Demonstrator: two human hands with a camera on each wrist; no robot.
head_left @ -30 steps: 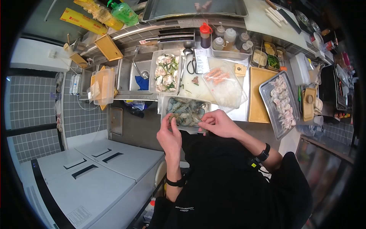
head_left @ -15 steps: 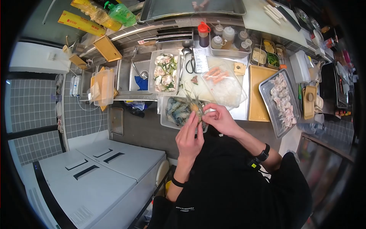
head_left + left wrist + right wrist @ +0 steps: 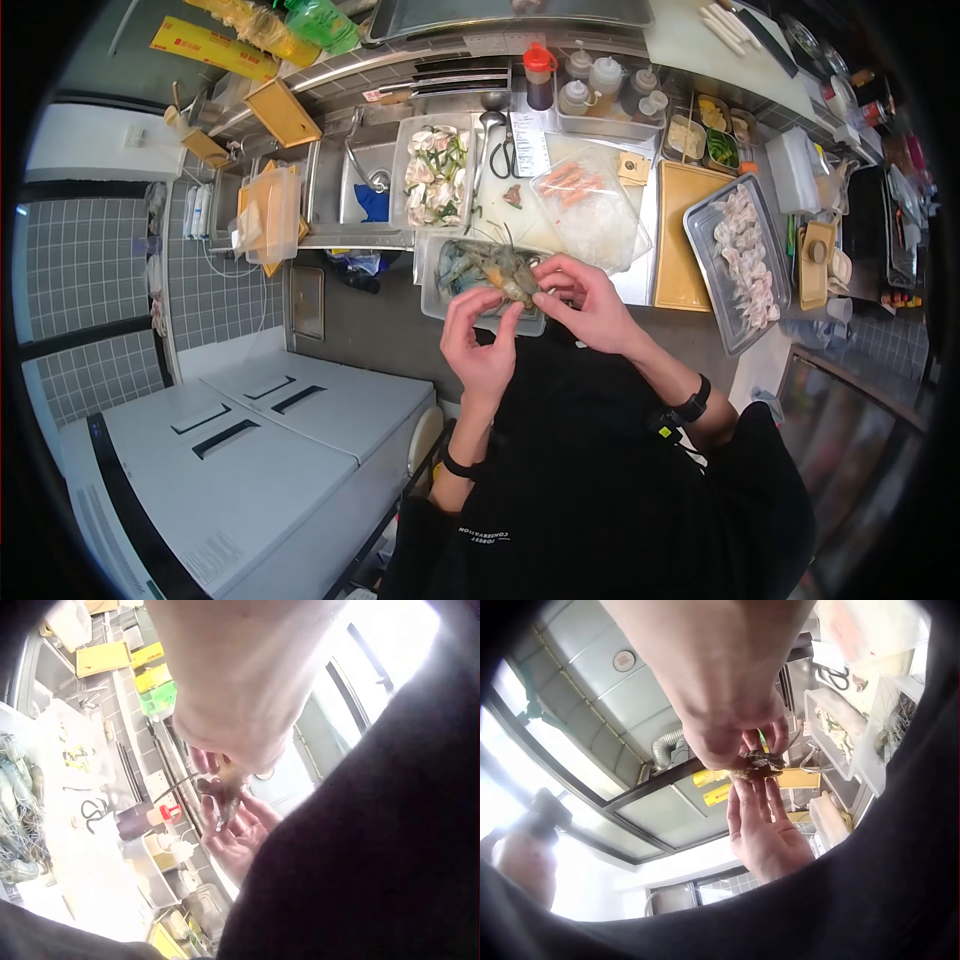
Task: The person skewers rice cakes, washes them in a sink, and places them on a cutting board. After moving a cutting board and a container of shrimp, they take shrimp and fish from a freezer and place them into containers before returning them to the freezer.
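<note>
Over a clear plastic tub [image 3: 427,298] of raw grey-blue shrimp, both hands hold one large whole shrimp [image 3: 508,268]. Its long feelers point away from the body, and an orange-yellow patch shows on its side. My left hand [image 3: 480,345] pinches it from the left between thumb and fingers. From the other side, my right hand [image 3: 592,308] grips its other end with thumb and forefinger. In the right wrist view the shrimp [image 3: 761,763] spans the fingertips of both hands. Fingers partly cover it in every view.
Beyond the tub stands a container of pale pieces with green strips [image 3: 437,180], beside a sink [image 3: 335,200]. To the right lie a bagged orange item [image 3: 575,195], scissors [image 3: 505,155], a wooden board [image 3: 680,240] and a metal tray [image 3: 735,335] of pale, whitish pieces.
A second ago both hands were down at the tub's near edge. They then raised a shrimp between them, and the left hand has since shifted slightly left and turned, thumb apart from fingers.
</note>
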